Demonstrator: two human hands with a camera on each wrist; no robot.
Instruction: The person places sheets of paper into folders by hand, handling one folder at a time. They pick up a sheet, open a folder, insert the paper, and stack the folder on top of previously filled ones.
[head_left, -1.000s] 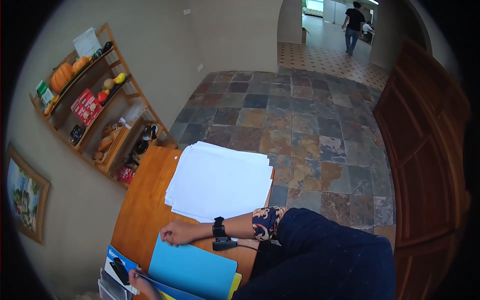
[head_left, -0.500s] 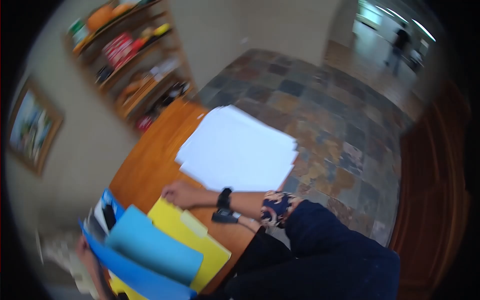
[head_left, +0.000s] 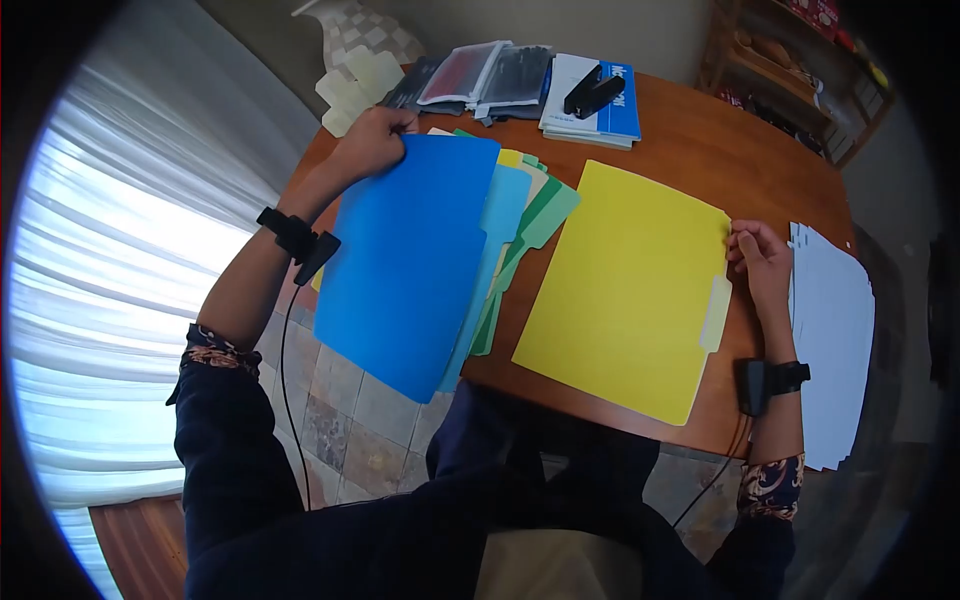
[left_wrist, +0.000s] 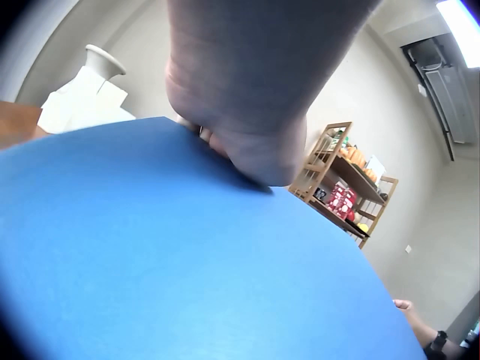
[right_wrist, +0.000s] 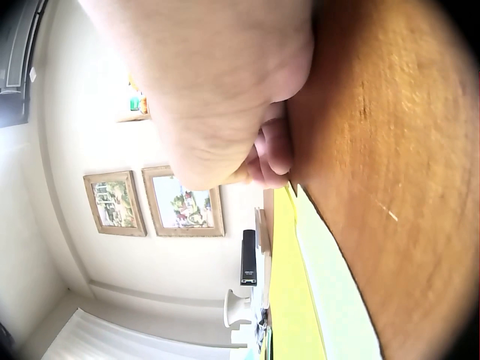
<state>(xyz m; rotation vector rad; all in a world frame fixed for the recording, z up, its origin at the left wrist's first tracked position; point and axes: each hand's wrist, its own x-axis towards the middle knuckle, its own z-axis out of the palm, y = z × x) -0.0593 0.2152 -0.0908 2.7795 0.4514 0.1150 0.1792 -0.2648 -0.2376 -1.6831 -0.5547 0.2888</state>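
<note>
My left hand [head_left: 372, 145] grips the top edge of a blue folder [head_left: 410, 260], thumb side over it. This folder slopes over the table's near left edge and lies on top of a light blue folder [head_left: 508, 205], whose tabbed side sticks out to the right. Fanned green folders [head_left: 545, 212] and cream ones show beneath. A yellow folder [head_left: 620, 290] with a pale tab lies on the table to the right. At its upper right edge, my right hand [head_left: 762, 262] pinches the border with curled fingers; in the right wrist view the fingertips meet the folder's corner [right_wrist: 289, 202].
A stack of white paper [head_left: 835, 340] sits right of my right hand. At the back are a notebook [head_left: 615, 110] with a black stapler [head_left: 594, 92], zip pouches [head_left: 510, 78] and a pale vase [head_left: 360, 35]. A curtain [head_left: 110, 300] hangs at left.
My view has swung left. The blue and light blue folders have moved left, off the yellow folder, and turned so the blue one lies on top. My right hand stays by the yellow folder.
</note>
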